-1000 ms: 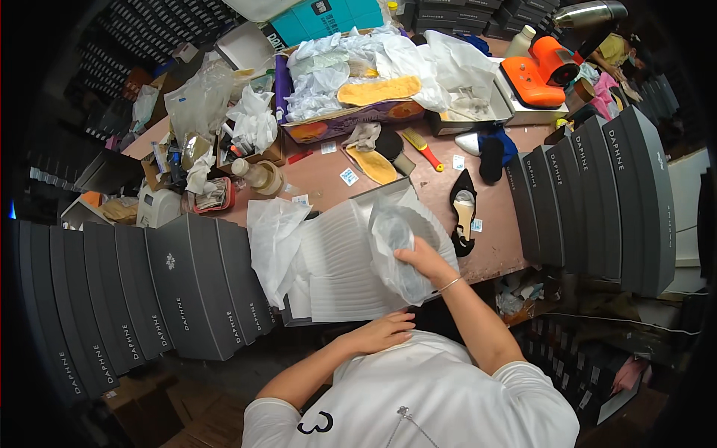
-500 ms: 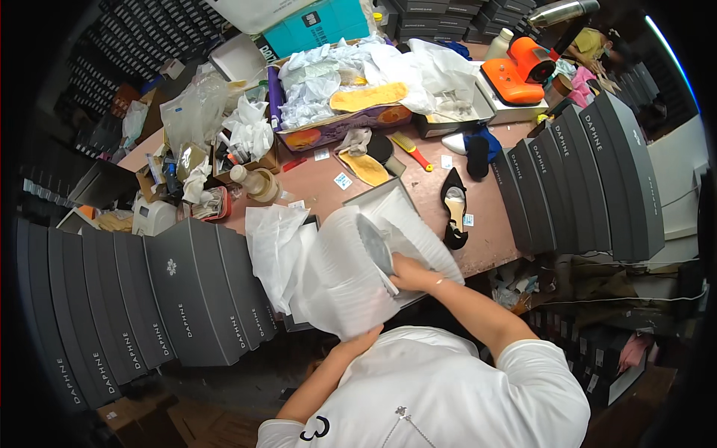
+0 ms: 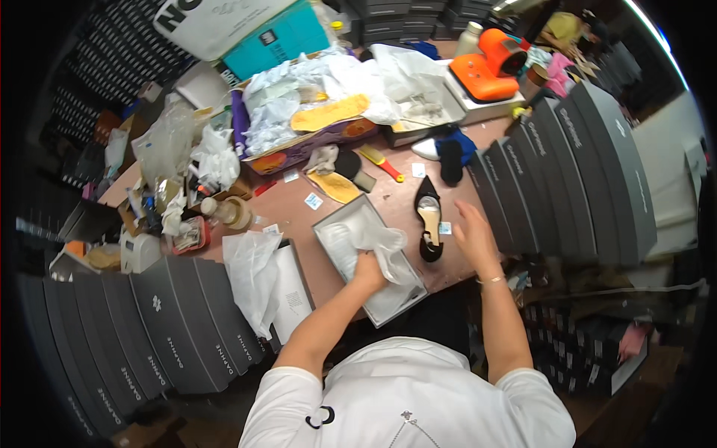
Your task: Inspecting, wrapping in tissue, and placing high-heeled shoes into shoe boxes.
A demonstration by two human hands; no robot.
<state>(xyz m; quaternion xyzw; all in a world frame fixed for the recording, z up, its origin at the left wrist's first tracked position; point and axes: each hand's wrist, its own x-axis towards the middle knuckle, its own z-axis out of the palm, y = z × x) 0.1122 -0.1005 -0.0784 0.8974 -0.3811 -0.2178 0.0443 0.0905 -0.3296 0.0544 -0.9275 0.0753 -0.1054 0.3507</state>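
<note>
An open shoebox lies at a slant in front of me, lined with white wrapping paper and a padded white bundle. My left hand reaches into it and touches the paper, its fingers mostly hidden. To the right, my right hand is open above the table, holding nothing. A black pointed slingback shoe with a pale insole lies between the box and that hand, apart from both.
Grey shoeboxes stand in rows at left and right. A box lid and a loose white sheet lie left. Behind are a paper-filled carton, a yellow-red brush and an orange device.
The large white wrap that hung over the box is now down inside it. My left hand has moved into the box; my right hand has left the wrap and moved right, opening.
</note>
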